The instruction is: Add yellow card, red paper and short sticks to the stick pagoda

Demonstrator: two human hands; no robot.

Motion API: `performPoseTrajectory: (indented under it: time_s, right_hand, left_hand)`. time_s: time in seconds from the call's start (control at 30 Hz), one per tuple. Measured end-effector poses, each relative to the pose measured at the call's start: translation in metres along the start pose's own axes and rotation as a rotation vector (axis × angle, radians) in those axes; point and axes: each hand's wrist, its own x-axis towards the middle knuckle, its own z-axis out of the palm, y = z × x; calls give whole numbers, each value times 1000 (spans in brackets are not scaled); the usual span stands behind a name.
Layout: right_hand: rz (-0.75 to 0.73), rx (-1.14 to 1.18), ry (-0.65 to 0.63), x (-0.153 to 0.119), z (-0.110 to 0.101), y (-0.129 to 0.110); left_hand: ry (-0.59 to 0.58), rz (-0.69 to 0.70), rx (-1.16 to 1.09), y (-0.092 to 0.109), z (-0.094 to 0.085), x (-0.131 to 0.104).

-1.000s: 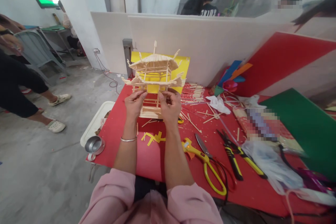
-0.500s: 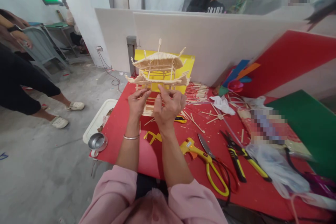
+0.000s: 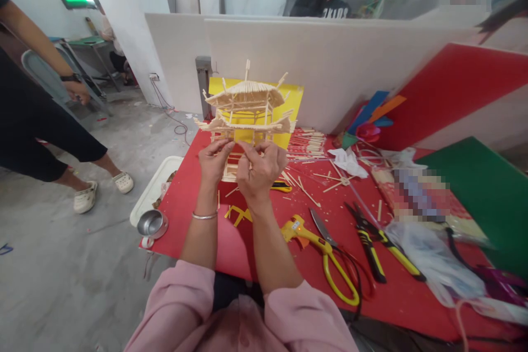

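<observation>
A two-tiered pavilion model [image 3: 249, 97] of thin pale sticks stands upright on the red table, with upturned roof corners and a spike on top. Both hands are at its lower storey, in front of it and below the lower roof. My left hand [image 3: 214, 160], a bangle on the wrist, is closed with thumb and index finger pinched. My right hand [image 3: 263, 168] is curled closed, its index finger reaching left toward the left fingertips. Whatever lies between the fingers is too small to make out. The hands hide part of the lower frame.
On the red tabletop [image 3: 284, 286] lie a yellow glue gun [image 3: 303, 231], scissors [image 3: 340, 275], pliers [image 3: 371, 253], a yellow cutter [image 3: 281, 186] and loose sticks [image 3: 307, 146]. A metal cup [image 3: 152, 224] sits at the left edge. Beyond it, a person [image 3: 45, 104] stands.
My right index finger has come down from the lower roof edge toward my left fingertips. The person at the left has shifted, with an arm further right. The pavilion stays in place.
</observation>
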Motion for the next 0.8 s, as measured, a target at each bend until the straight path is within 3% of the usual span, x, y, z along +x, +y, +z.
performPoseTrajectory:
  time_s: [0.17, 0.37, 0.8]
  right_hand:
    - [-15, -58, 130, -1, -2, 2]
    - [-83, 77, 161, 0, -9, -2]
    - [412, 403, 311, 13, -23, 33]
  left_hand:
    - [5, 20, 11, -3, -1, 2]
    - [13, 31, 15, 1, 0, 0]
    - [43, 27, 30, 4, -2, -1]
